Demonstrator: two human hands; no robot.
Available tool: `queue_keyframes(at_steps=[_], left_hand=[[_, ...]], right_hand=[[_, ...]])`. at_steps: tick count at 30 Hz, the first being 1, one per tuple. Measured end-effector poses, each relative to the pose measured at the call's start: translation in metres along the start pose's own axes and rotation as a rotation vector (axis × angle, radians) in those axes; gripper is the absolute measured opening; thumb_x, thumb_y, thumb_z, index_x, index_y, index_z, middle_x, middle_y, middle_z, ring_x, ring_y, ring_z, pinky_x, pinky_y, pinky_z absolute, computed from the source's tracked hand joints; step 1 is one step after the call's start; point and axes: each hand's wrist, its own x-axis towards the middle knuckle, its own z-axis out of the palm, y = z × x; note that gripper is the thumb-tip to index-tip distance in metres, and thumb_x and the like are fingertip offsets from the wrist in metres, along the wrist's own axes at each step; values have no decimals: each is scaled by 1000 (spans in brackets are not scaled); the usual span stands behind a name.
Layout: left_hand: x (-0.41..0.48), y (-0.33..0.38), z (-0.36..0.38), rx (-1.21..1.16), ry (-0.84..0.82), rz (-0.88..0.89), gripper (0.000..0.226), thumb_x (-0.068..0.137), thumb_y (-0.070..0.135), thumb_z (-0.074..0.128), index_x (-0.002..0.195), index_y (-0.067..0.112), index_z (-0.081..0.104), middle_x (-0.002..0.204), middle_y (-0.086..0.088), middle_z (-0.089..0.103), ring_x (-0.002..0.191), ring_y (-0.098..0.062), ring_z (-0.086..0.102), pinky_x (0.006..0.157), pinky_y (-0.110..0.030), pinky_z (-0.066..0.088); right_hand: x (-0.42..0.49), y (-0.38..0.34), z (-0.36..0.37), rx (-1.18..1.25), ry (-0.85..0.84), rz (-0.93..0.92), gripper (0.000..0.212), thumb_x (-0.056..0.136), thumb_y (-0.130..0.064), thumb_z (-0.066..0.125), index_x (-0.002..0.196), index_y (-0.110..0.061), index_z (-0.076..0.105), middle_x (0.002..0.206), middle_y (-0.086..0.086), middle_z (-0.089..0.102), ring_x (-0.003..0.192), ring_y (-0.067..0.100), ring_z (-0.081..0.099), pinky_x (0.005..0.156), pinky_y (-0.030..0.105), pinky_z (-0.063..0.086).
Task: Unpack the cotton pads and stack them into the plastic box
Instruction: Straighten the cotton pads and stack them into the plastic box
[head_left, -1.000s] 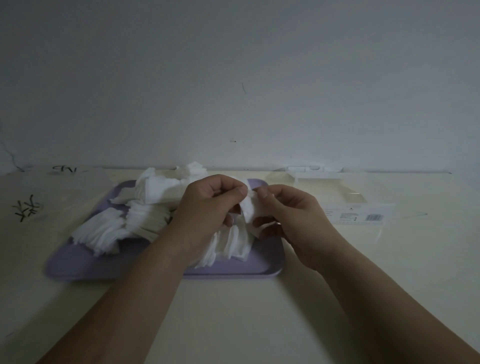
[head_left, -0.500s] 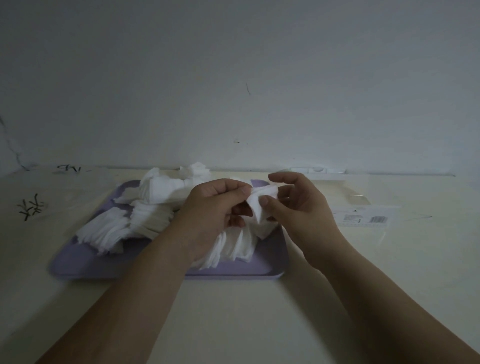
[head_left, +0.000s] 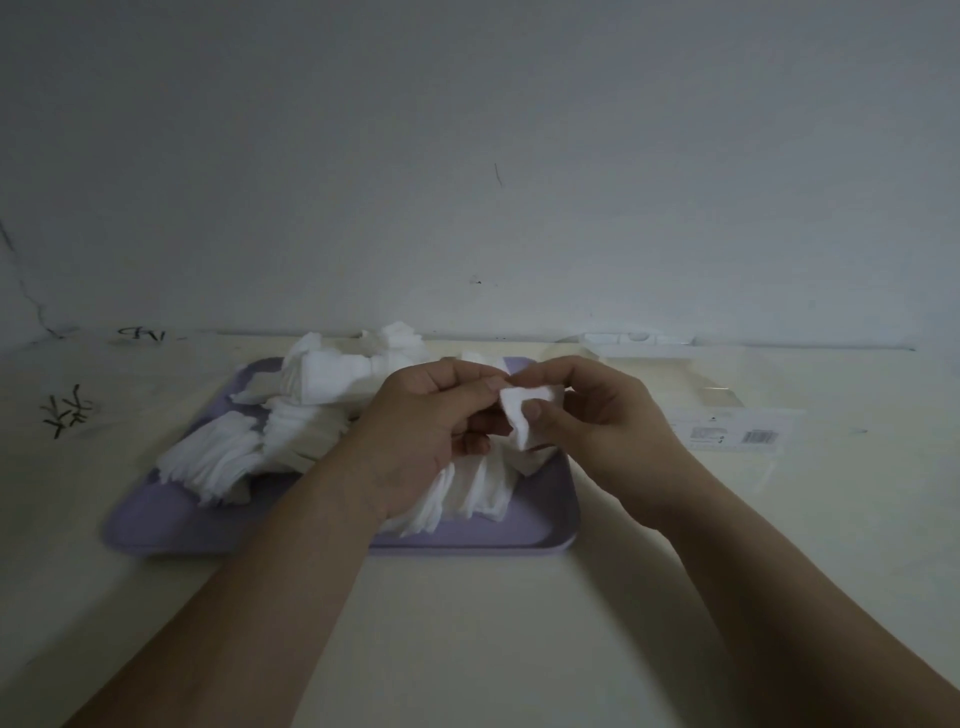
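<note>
Left hand (head_left: 426, 415) and right hand (head_left: 608, 415) are pinching one white square cotton pad (head_left: 519, 415) above the lilac tray (head_left: 467, 548) of heaped unpacked pads (head_left: 218, 457); the clear plastic box (head_left: 727, 395), at 2 o'clock, is apparently holding none.

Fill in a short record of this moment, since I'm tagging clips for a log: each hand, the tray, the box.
left hand: pinches a cotton pad above the tray
right hand: pinches the same cotton pad, thumb on its front
tray: purple, on the table, holds loose piles of pads
plastic box: clear, right of the tray, no pads seen inside
</note>
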Motion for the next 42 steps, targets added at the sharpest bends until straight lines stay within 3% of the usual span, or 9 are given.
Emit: queue_keyframes(at_steps=[5, 10, 14, 16, 21, 25, 31, 37, 42], left_hand=[[0, -1, 0, 44, -8, 14, 13, 97, 4, 67, 94, 10, 78, 87, -13, 74, 74, -20, 68, 63, -28, 50], [3, -7, -2, 161, 41, 60, 17, 99, 4, 65, 91, 14, 76, 87, -14, 74, 78, -23, 66, 69, -34, 53], [5, -3, -6, 247, 175, 115, 13, 102, 2, 61, 94, 9, 69, 75, -7, 71, 58, -15, 63, 52, -22, 52], [8, 1, -11, 221, 193, 146, 14, 102, 1, 60, 94, 9, 69, 79, -8, 72, 64, -15, 67, 58, -27, 57], [1, 15, -15, -6, -116, 104, 13, 92, 10, 65, 87, 18, 74, 85, -6, 69, 80, -17, 65, 72, -38, 61], [-1, 6, -9, 225, -126, 169, 21, 99, 1, 63, 88, 16, 74, 79, -5, 71, 66, -14, 62, 58, -26, 54], [1, 2, -11, 433, -18, 242, 14, 99, 1, 65, 97, 11, 74, 82, -2, 76, 65, -11, 63, 63, -26, 54], [-1, 5, -7, 517, -44, 290, 14, 97, 1, 68, 96, 13, 76, 86, 2, 77, 71, -8, 68, 68, -28, 57], [-2, 4, -6, 555, -32, 292, 18, 97, -1, 67, 94, 15, 76, 84, 3, 77, 71, -7, 69, 69, -25, 58]], right_hand=[[0, -4, -4, 14, -43, 33, 22, 94, 2, 74, 88, -20, 75, 89, 6, 74, 83, 20, 68, 78, 39, 58], [0, -6, -2, 84, -23, 85, 9, 94, 3, 72, 88, -3, 68, 78, 14, 69, 68, 30, 68, 67, 41, 61], [2, -6, -6, 57, 135, 119, 12, 95, 4, 70, 86, -1, 65, 79, 14, 68, 74, 27, 67, 68, 42, 65], [2, -7, -7, 2, 237, 152, 11, 94, -1, 73, 85, -2, 67, 77, 14, 70, 70, 26, 72, 64, 41, 65], [1, -5, -6, 1, 238, 206, 2, 91, 2, 75, 90, 2, 74, 71, 14, 71, 60, 24, 72, 54, 34, 60], [0, -8, -6, 93, 134, 237, 13, 89, 11, 71, 91, 1, 78, 78, 21, 74, 66, 29, 71, 58, 33, 60], [0, -10, -6, 119, -3, 237, 24, 97, 14, 58, 100, 2, 79, 92, 30, 76, 74, 42, 73, 68, 40, 63], [0, -10, -8, 63, -41, 244, 39, 96, 22, 46, 107, 0, 77, 90, 24, 77, 70, 35, 74, 63, 36, 62], [2, -9, -11, 152, -92, 295, 53, 86, 28, 41, 125, 0, 66, 126, 33, 66, 91, 44, 71, 83, 51, 62]])
